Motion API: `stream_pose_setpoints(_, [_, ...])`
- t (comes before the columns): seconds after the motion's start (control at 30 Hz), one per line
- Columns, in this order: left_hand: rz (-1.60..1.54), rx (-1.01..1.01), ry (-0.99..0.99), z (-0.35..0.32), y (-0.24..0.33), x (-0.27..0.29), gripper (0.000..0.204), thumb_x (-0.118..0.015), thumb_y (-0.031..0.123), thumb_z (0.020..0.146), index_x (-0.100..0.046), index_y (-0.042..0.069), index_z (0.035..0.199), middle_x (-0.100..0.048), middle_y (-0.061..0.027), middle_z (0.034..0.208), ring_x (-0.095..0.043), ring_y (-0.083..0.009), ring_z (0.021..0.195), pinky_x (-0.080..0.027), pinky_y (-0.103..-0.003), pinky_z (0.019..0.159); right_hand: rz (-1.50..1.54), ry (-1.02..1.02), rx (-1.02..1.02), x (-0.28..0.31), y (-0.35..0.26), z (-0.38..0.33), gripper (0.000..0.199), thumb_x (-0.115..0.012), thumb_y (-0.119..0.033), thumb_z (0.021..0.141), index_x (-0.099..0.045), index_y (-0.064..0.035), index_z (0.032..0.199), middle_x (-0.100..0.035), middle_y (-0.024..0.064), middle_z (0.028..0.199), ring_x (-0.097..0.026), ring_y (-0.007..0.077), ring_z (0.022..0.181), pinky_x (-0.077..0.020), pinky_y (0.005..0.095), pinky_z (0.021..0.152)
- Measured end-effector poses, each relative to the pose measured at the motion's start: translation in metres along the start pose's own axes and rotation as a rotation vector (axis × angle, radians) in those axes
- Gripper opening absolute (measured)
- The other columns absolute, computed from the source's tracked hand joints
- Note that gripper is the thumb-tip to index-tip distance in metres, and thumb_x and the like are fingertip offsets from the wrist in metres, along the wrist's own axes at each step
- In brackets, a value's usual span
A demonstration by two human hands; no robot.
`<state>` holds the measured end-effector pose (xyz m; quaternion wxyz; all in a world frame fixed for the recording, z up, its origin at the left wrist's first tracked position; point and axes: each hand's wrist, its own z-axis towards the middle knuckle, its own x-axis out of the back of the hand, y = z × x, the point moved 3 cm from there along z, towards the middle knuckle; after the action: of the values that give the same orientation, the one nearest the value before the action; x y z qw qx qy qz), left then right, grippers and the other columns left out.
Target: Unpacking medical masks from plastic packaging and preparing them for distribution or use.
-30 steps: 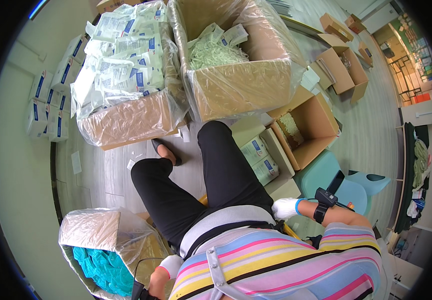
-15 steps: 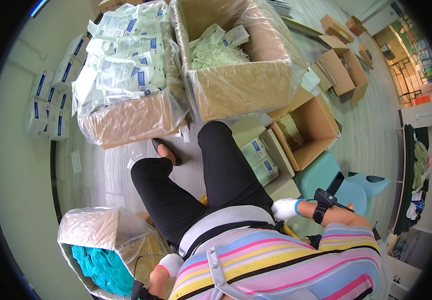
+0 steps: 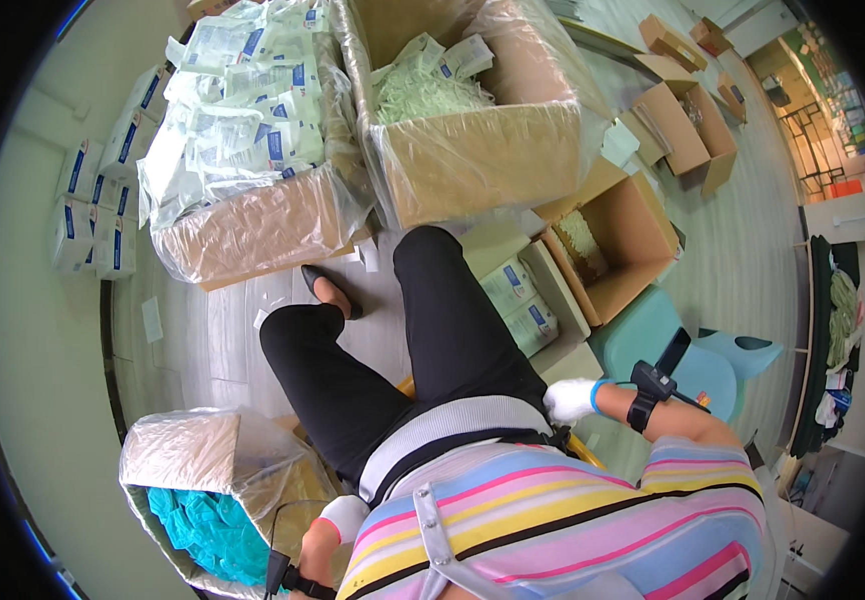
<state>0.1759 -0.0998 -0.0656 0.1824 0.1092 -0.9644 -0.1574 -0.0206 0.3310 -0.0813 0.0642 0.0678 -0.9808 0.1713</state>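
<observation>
My left hand [image 3: 346, 516], in a white glove with a pink cuff, is low beside my waist, near a lined carton [image 3: 181, 445] of turquoise items. Its fingers are hidden from view. At my right hip is my right hand [image 3: 571, 400], gloved in white with a blue cuff. Its fingers look curled in, next to a dark buckle and a yellow bar [image 3: 586, 452]; what they hold, if anything, is hidden. Ahead of my knees stand a plastic-lined carton [image 3: 253, 225] heaped with white-and-blue packets [image 3: 253, 110] and a second lined carton [image 3: 488, 165] holding pale strips [image 3: 428, 95].
Right of my leg are white packs [image 3: 523, 315] in a carton, an open carton [image 3: 633, 250] and a teal stool [image 3: 643, 335]. More cartons [image 3: 688, 135] lie on the floor at the far right. White boxes [image 3: 98, 200] are stacked along the left wall.
The view has shifted slightly, so the cartons ahead appear a little higher. My left hand has come slightly forward along my waist; my right hand stays at the hip.
</observation>
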Motion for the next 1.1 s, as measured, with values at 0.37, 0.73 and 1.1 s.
stream_pose_setpoints(0.37, [0.098, 0.140, -0.149, -0.019, 0.005, 0.025, 0.030, -0.058, 0.032, 0.083, -0.073, 0.006, 0.082, -0.069, -0.0213, 0.088, -0.066, -0.0390, 0.085, -0.053, -0.046, 0.076, 0.218, 0.471, 0.049, 0.080, 0.047, 0.051, 0.026, -0.056, -0.023, 0.077, -0.071, -0.0017, 0.082, -0.069, 0.0162, 0.073, -0.067, 0.0286, 0.068, -0.0530, 0.0374, 0.067])
stream_pose_setpoints(0.73, [0.075, 0.353, 0.056, -0.023, 0.022, 0.050, 0.029, -0.056, 0.030, 0.085, -0.070, 0.006, 0.079, -0.069, -0.0198, 0.084, -0.066, -0.0395, 0.081, -0.053, -0.048, 0.073, 1.960, 0.764, -0.149, 0.059, 0.140, 0.240, 0.032, -0.063, -0.020, 0.089, -0.059, -0.0021, 0.115, -0.064, 0.0129, 0.105, -0.063, 0.0266, 0.094, -0.0534, 0.0385, 0.080])
stream_pose_setpoints(1.1, [0.101, 0.375, 0.016, -0.010, 0.039, 0.068, 0.027, -0.053, 0.028, 0.086, -0.067, 0.007, 0.078, -0.067, -0.0209, 0.082, -0.064, -0.0426, 0.080, -0.052, -0.050, 0.072, 2.216, 0.801, -0.131, 0.072, 0.148, 0.270, 0.031, -0.072, -0.025, 0.084, -0.065, -0.0139, 0.112, -0.064, 0.0037, 0.103, -0.055, 0.0177, 0.104, -0.0449, 0.0400, 0.087])
